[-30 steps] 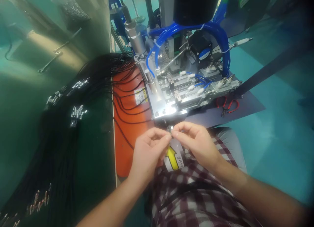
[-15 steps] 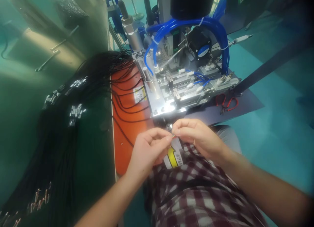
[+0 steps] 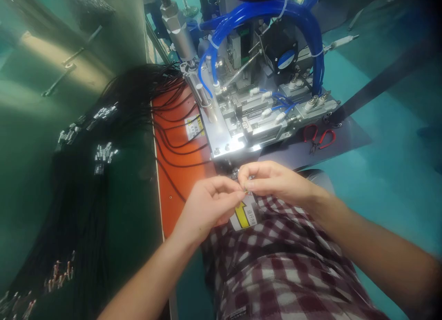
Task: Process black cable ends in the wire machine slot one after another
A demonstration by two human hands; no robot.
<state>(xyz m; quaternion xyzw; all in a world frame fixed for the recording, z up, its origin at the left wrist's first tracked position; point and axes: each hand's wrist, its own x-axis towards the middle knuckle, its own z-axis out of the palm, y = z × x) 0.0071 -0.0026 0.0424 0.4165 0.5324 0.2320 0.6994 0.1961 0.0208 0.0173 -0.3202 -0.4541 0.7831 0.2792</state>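
My left hand [image 3: 207,207] is closed in a pinch, thumb against forefinger, on thin coloured wires [image 3: 246,190]. My right hand [image 3: 279,179] pinches the same wire ends from the other side, fingertips nearly touching the left ones. Only a small greenish-yellow bit shows; the fingers hide the rest. Both hands are just in front of a metal machine [image 3: 235,138] with pneumatic fittings. Below them hangs a white label with a yellow arrow [image 3: 243,214]. Black cables [image 3: 172,147] run across the orange base plate [image 3: 171,218] beside the machine.
A large bundle of black cables [image 3: 83,191] with silvery connector ends [image 3: 105,153] covers the dark green table [image 3: 127,264] at left. Thick blue tubing [image 3: 238,18] arches over the machine. Red-handled cutters [image 3: 319,138] lie on the grey plate at right.
Both hands remain pinched together at the wires, with the fingertips shifted slightly. Less of the coloured wire shows now. The whole view has moved a little.
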